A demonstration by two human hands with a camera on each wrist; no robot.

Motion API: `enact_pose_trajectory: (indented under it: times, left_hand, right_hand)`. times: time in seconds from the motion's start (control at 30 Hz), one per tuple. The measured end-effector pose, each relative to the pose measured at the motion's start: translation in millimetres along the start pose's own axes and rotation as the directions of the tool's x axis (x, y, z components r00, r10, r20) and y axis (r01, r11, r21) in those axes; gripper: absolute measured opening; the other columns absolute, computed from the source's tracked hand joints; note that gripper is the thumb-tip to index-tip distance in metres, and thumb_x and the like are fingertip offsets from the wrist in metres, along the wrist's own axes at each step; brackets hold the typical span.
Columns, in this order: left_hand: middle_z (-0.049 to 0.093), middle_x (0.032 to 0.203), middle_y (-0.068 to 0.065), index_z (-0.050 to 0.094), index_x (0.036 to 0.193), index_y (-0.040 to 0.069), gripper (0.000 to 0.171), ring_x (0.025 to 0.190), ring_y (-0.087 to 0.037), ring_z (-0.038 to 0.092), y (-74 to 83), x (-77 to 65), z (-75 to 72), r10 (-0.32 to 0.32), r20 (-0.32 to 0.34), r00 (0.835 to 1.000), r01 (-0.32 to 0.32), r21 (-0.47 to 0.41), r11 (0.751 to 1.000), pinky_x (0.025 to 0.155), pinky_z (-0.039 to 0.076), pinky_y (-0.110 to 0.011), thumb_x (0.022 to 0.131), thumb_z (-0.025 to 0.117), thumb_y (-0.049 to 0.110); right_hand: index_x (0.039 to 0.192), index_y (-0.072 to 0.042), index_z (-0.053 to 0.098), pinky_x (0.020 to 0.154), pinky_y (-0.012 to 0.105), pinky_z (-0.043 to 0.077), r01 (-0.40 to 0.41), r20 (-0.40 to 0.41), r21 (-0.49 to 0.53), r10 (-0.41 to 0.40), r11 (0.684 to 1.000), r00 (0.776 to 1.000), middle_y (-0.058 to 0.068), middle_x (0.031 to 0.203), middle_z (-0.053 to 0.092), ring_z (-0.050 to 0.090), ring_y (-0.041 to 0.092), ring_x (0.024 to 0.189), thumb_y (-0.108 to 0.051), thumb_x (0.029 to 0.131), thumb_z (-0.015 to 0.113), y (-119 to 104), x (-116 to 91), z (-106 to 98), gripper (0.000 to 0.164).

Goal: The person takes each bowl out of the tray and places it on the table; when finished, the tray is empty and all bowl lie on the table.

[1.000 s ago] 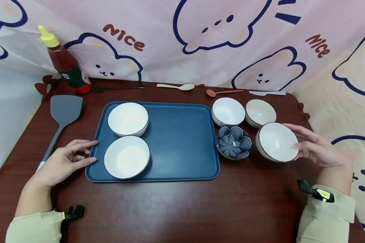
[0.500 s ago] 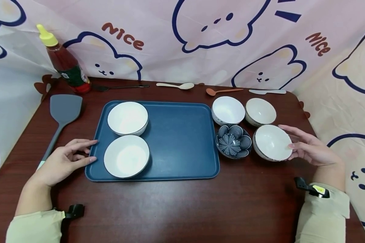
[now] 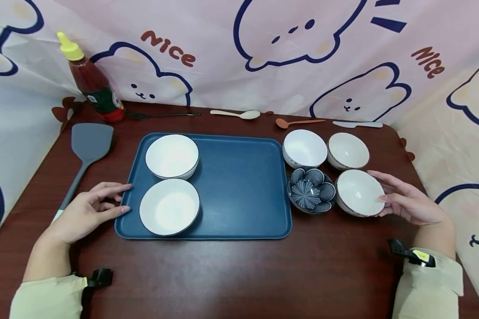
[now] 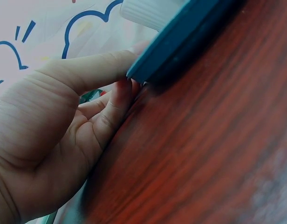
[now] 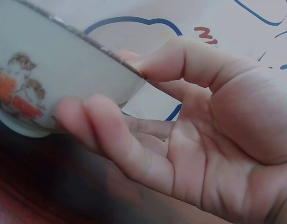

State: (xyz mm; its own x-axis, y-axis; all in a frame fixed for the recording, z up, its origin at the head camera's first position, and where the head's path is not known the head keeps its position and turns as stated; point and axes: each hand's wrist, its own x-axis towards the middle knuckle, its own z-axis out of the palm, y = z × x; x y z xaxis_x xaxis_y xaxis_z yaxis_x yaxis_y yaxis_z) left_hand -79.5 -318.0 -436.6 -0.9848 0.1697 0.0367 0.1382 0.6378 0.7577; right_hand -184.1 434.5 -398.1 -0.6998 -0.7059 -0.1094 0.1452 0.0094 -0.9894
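Note:
My left hand (image 3: 88, 212) pinches the left rim of the blue tray (image 3: 243, 190), thumb on top; in the left wrist view, its other fingers (image 4: 106, 114) are at the tray's edge near the tabletop. Two white bowls (image 3: 171, 156) stand on the tray's left side, one in front of the other. At the right, my right hand (image 3: 411, 201) holds a white bowl (image 3: 359, 192) by its right side, thumb at the rim. The right wrist view shows painted figures on this bowl's (image 5: 64, 74) outer wall. Its base is low at the table; contact cannot be made out.
A dark flower-shaped bowl (image 3: 311, 190) and two more white bowls (image 3: 304, 148) stand right of the tray. Along the back lie a black utensil (image 3: 163, 115), a cream spoon (image 3: 239, 114), an orange spoon (image 3: 295, 122) and a white knife (image 3: 357, 124). Sauce bottle (image 3: 97, 91) and grey spatula (image 3: 91, 141) are left.
My right hand has brought its bowl left and lower, close beside the dark flower-shaped bowl. The left hand stays on the tray rim. The head view has shifted slightly.

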Motion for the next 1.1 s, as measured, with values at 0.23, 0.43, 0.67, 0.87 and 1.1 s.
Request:
enact_pose_trajectory:
  times: [0.23, 0.43, 0.67, 0.87, 1.1]
  left_hand:
    - [0.052, 0.117, 0.007, 0.061, 0.137, 0.01, 0.049, 0.087, -0.002, 0.057, 1.2, 4.5, -1.3, -0.01, 0.0, 1.0, 0.01, -0.001, 1.0, 0.073, 0.049, -0.007, 0.09, 0.075, 0.014]
    - [0.053, 0.118, 0.006, 0.062, 0.136, 0.012, 0.048, 0.09, -0.003, 0.055, 3.5, 6.6, -3.1, -0.031, 0.004, 1.0, 0.031, -0.004, 1.0, 0.072, 0.049, -0.008, 0.09, 0.075, 0.014]
    - [0.054, 0.119, 0.008, 0.064, 0.134, 0.012, 0.047, 0.093, 0.0, 0.054, 5.0, 5.5, -1.5, -0.032, -0.009, 0.999, 0.032, -0.011, 0.999, 0.073, 0.049, -0.007, 0.089, 0.076, 0.012]
    - [0.054, 0.117, 0.008, 0.064, 0.134, 0.012, 0.047, 0.091, -0.001, 0.055, 4.9, 1.1, -1.3, -0.042, -0.019, 0.999, 0.042, -0.027, 0.999, 0.073, 0.049, -0.008, 0.089, 0.076, 0.009]
    - [0.054, 0.117, 0.008, 0.064, 0.134, 0.013, 0.047, 0.091, -0.002, 0.055, 4.2, 0.9, -1.5, -0.053, -0.018, 0.998, 0.052, -0.026, 0.998, 0.073, 0.049, -0.008, 0.089, 0.075, 0.01]
  right_hand:
    - [0.158, -0.006, 0.02, 0.073, 0.042, 0.06, -0.102, -0.151, -0.157, 0.078, 0.982, 0.985, -0.004, 0.137, 0.062, 0.074, 0.027, 0.093, 0.017, 0.099, 0.035, -18, -7, 6, 0.065]
    - [0.154, -0.012, 0.034, 0.068, 0.035, 0.061, -0.29, -0.428, -0.439, 0.086, 0.85, 0.9, -0.019, 0.125, 0.066, 0.073, 0.033, 0.077, 0.003, 0.101, 0.05, -39, -14, 15, 0.057]
    - [0.146, -0.009, 0.045, 0.068, 0.028, 0.06, -0.188, -0.478, -0.366, -0.011, 0.912, 0.879, -0.012, 0.121, 0.07, 0.076, 0.02, 0.08, 0.004, 0.1, 0.052, -59, 0, 23, 0.047]
    - [0.145, -0.003, 0.047, 0.074, 0.027, 0.06, -0.041, -0.4, -0.252, -0.066, 0.967, 0.914, -0.003, 0.124, 0.07, 0.076, 0.02, 0.088, 0.008, 0.1, 0.048, -65, 26, 42, 0.046]
    - [0.146, 0.001, 0.044, 0.08, 0.03, 0.059, 0.035, -0.298, -0.16, -0.082, 0.986, 0.951, 0.003, 0.13, 0.068, 0.075, 0.023, 0.096, 0.01, 0.102, 0.04, -64, 49, 65, 0.046]
